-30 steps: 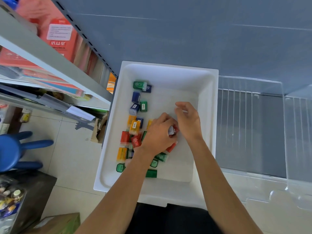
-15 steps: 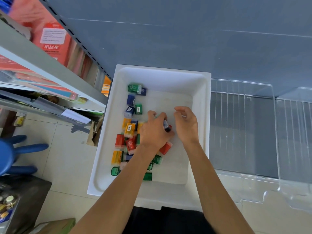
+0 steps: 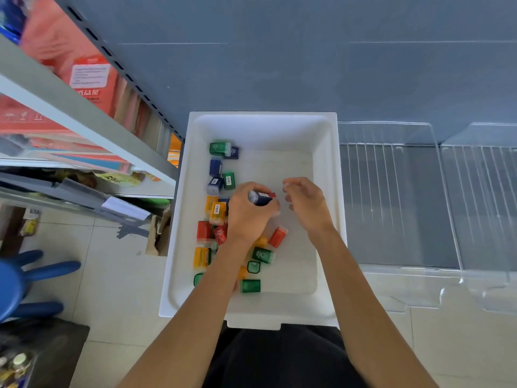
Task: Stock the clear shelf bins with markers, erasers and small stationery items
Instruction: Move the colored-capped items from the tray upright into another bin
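A deep white plastic tray (image 3: 327, 219) sits in front of the person, against a blue-grey wall. Both hands are inside it, near its middle. The left hand (image 3: 249, 217) grips a small dark blue box with a white and red label (image 3: 260, 197), fingers curled round it and lifting it just above the tray floor. The right hand (image 3: 306, 204) hovers just beside it, toward the tray's right wall, apart from the blue box. Its fingers are loosely curled, and nothing shows between them.

More small coloured stationery packs lie loose along the tray's left half. A green pack (image 3: 220, 148) is nearest the far wall, with two blue packs (image 3: 215, 167) below it. An orange pack with a barcode (image 3: 217, 212) touches the left hand's knuckle side. A red pack (image 3: 277, 237) lies tilted under the left wrist, and a clear green pack (image 3: 251, 285) is nearest the tray's near wall.

Two clear ribbed shelf bins (image 3: 391, 205) stand just right of the tray, side by side. Left of the tray runs a grey metal shelf (image 3: 84, 119) holding a red paper package (image 3: 89, 77).
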